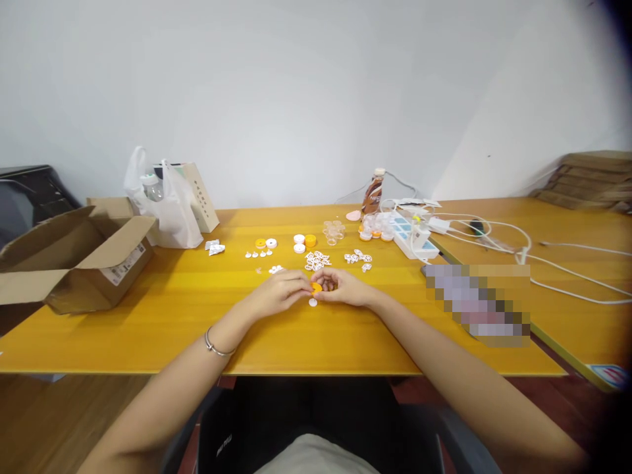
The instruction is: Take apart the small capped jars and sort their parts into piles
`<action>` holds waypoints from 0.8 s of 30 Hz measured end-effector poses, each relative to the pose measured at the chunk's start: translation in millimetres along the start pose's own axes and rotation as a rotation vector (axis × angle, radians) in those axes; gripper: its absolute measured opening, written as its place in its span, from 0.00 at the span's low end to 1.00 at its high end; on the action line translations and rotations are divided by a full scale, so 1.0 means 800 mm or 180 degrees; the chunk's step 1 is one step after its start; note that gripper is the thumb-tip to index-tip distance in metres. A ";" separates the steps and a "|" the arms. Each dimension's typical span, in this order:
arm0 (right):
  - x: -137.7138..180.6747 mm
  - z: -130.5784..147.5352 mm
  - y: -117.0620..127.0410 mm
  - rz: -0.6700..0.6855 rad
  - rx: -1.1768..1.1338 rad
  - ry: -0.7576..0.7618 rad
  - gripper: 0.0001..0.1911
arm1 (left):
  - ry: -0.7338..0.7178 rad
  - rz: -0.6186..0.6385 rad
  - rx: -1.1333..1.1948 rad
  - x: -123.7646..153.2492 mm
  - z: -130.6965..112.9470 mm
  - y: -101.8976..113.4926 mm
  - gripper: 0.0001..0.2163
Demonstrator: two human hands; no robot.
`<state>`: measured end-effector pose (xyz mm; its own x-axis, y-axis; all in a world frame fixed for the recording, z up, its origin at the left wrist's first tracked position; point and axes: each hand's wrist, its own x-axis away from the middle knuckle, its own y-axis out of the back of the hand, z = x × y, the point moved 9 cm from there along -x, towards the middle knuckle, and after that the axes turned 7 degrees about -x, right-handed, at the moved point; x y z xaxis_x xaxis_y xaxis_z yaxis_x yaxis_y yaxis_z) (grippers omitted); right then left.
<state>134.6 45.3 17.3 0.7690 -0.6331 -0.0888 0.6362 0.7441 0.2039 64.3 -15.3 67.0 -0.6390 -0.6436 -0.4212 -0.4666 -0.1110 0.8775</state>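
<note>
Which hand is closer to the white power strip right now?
Right. The right hand is in front and left of the power strip; the left hand lies farther left, past the orange piece.

Orange piece [316, 287], yellow table [172, 316]

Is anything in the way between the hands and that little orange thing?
No, nothing visible. The left hand and right hand pinch the orange piece between them. A small white disc lies beside it on the table, not between.
</note>
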 end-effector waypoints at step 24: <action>-0.003 0.004 0.026 -0.0572 0.0311 0.0222 0.17 | 0.2185 -0.0428 -0.1281 0.032 0.278 0.075 0.09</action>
<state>145.7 61.4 24.8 0.6484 -0.7349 -0.1988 0.7569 0.5943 0.2719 -116.0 129.9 57.9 -0.0138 -0.9124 -0.4090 -0.1732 -0.4007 0.8997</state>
